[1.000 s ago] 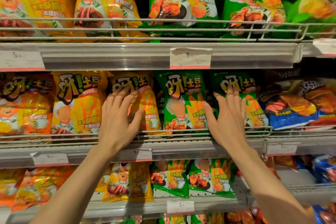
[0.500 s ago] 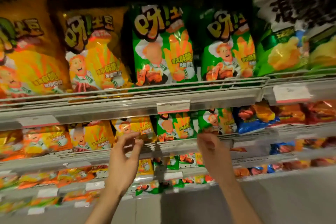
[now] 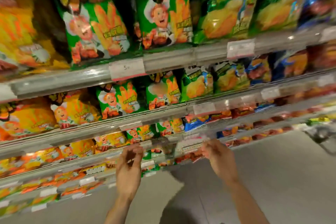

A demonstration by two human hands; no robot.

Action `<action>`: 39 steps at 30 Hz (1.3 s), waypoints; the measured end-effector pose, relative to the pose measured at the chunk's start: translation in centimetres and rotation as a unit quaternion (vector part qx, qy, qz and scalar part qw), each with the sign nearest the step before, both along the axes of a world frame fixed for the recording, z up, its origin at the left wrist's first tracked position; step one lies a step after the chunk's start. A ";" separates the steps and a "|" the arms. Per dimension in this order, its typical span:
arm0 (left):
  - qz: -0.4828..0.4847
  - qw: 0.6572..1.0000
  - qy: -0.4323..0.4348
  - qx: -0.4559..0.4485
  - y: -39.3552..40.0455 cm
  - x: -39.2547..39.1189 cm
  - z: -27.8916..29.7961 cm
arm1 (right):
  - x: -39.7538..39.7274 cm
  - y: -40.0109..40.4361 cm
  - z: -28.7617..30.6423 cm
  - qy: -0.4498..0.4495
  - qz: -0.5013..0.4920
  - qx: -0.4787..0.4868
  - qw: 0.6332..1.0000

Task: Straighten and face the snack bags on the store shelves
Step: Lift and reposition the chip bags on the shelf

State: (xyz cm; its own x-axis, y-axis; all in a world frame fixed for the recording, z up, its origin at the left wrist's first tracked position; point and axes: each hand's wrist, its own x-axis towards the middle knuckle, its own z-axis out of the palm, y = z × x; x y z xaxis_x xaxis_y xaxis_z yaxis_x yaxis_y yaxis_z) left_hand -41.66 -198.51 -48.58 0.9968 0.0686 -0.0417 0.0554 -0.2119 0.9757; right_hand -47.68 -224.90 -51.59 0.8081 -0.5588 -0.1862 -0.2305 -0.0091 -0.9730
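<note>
Green snack bags (image 3: 94,29) with a cartoon chef stand upright on the top shelf, beside yellow-orange bags (image 3: 20,38) at the left. Smaller green bags (image 3: 118,100) and yellow bags (image 3: 72,111) fill the shelf below. My left hand (image 3: 130,167) is low in the blurred view, off the bags, with fingers loosely curled and holding nothing. My right hand (image 3: 218,158) is beside it, fingers loosely bent, also holding nothing. Both hover in front of the lower shelf rails.
Grey shelf rails (image 3: 163,58) carry white price tags (image 3: 127,69). Green potato chip bags (image 3: 223,20) and blue bags (image 3: 258,69) sit to the right. Grey floor (image 3: 272,178) lies below, with a dark object (image 3: 320,134) at the right edge.
Both hands have come off the middle-shelf bags and dropped back. The view has tilted up and pulled away, so higher shelves now fill the frame.
</note>
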 end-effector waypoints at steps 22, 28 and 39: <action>0.002 0.998 0.061 -0.025 -31.5 -3.6 -0.8 | -3.7 -31.3 0.6 0.061 0.019 -0.011 0.998; -0.014 0.998 0.060 -0.007 -34.2 -1.7 -4.6 | -1.9 -33.6 -2.6 0.065 0.008 -0.010 0.998; 0.010 0.996 -0.004 0.083 -38.3 2.9 -13.1 | 5.5 -37.8 -11.2 0.053 0.126 -0.124 0.983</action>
